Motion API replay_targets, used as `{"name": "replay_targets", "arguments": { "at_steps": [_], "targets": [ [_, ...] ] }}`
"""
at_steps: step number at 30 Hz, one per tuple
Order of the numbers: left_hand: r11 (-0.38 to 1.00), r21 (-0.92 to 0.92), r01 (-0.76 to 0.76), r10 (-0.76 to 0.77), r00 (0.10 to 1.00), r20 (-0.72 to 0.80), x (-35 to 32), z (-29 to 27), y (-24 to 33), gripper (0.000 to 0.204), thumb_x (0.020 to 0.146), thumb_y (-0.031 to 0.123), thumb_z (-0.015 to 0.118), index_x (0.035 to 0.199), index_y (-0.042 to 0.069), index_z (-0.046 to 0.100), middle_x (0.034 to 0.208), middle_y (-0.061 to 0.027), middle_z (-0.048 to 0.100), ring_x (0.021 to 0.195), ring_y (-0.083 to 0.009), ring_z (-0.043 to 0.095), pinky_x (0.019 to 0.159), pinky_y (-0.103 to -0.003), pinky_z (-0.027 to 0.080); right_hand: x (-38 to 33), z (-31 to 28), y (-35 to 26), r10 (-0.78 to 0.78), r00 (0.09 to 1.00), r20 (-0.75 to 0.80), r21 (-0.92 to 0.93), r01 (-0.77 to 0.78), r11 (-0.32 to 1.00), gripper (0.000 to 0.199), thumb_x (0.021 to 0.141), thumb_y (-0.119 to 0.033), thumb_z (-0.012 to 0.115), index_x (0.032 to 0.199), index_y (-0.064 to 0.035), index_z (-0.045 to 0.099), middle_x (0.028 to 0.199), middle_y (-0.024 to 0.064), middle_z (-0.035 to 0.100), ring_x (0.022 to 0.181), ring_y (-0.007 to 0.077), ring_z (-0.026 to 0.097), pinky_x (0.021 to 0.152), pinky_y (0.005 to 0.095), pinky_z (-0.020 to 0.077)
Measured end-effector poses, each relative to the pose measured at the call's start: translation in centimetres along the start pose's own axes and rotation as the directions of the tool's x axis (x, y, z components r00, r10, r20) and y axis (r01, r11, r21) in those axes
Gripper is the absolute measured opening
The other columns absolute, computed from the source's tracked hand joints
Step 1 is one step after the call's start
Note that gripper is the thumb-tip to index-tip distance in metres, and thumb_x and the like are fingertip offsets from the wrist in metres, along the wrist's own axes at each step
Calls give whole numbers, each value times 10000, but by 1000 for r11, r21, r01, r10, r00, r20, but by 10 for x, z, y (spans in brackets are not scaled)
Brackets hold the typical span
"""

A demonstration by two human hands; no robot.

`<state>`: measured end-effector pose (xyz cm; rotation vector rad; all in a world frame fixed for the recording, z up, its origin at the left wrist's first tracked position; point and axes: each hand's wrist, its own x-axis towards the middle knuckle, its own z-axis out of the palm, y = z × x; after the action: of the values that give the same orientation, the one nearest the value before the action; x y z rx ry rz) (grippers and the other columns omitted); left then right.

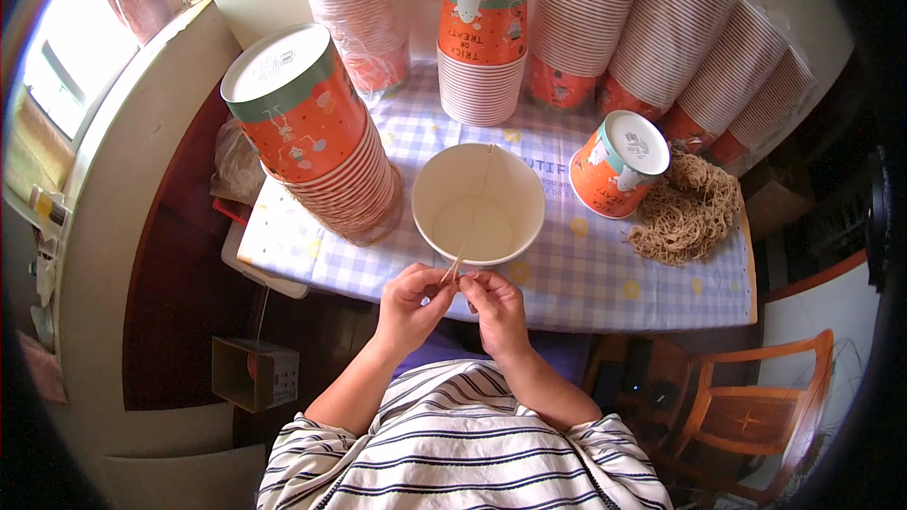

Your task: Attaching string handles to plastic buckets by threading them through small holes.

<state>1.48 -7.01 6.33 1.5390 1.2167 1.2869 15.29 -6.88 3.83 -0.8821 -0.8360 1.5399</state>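
A white paper bucket [427,191] stands mouth up on the table, directly in front of me. Thin beige twine [460,259] runs from its far rim across the opening to my fingers at the near rim. My left hand [412,302] pinches the twine between thumb and fingertips. Close against it, my right hand [497,308] is also closed in a pinch on the twine. The fingertips nearly meet, and whether the twine is knotted there I cannot make out. A tangled heap of beige twine [697,210] lies at the right, beside an upside-down orange bucket [599,179].
A tall stack of upside-down orange buckets [316,137] stands at the left. Another stack [482,33] is at the back middle, with several plastic-wrapped stacks [590,14] along the wall. A checked cloth [605,293] covers the table. A wooden chair [756,406] is at the lower right.
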Motion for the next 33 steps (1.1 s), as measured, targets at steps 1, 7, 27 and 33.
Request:
{"name": "replay_targets", "arguments": {
  "at_steps": [1, 7, 27, 33],
  "targets": [
    [999, -50, 20, -21, 1000, -3, -1, 0, -2, 151, 790, -15, 650, 941, -8, 655, 796, -55, 605, 709, -89, 604, 625, -206, 479, 0, 2, -2, -9, 1000, -2, -5, 8, 1000, 119, 882, -127, 612, 884, -12, 642, 808, 2, 632, 753, 50, 545, 720, 203, 430],
    [933, -342, 112, -119, 993, 0, -5, -1, -7, 174, 800, -9, 636, 972, -33, 635, 815, -52, 605, 743, -85, 600, 667, -207, 473, 0, 3, -3, -29, 999, -28, -55, 27, 998, 121, 884, -130, 610, 858, -14, 630, 787, -3, 624, 736, 47, 541, 696, 204, 432],
    [993, -112, 47, -48, 999, -4, -1, -1, -11, 68, 791, 1, 652, 846, -22, 620, 761, -51, 597, 652, -83, 589, 589, -219, 474, 1, 2, 0, -99, 994, -47, -140, 91, 986, 129, 883, -139, 617, 871, -10, 619, 760, -13, 616, 702, 43, 537, 646, 197, 435],
    [964, -251, 92, -85, 996, 38, -3, -6, -9, 139, 862, 84, 627, 942, -29, 607, 815, -28, 612, 705, -61, 564, 626, -196, 463, 3, 2, -1, -138, 989, -55, -141, 129, 982, 121, 885, -133, 611, 875, -13, 617, 774, -3, 625, 710, 54, 546, 661, 204, 437]
  ]
}}
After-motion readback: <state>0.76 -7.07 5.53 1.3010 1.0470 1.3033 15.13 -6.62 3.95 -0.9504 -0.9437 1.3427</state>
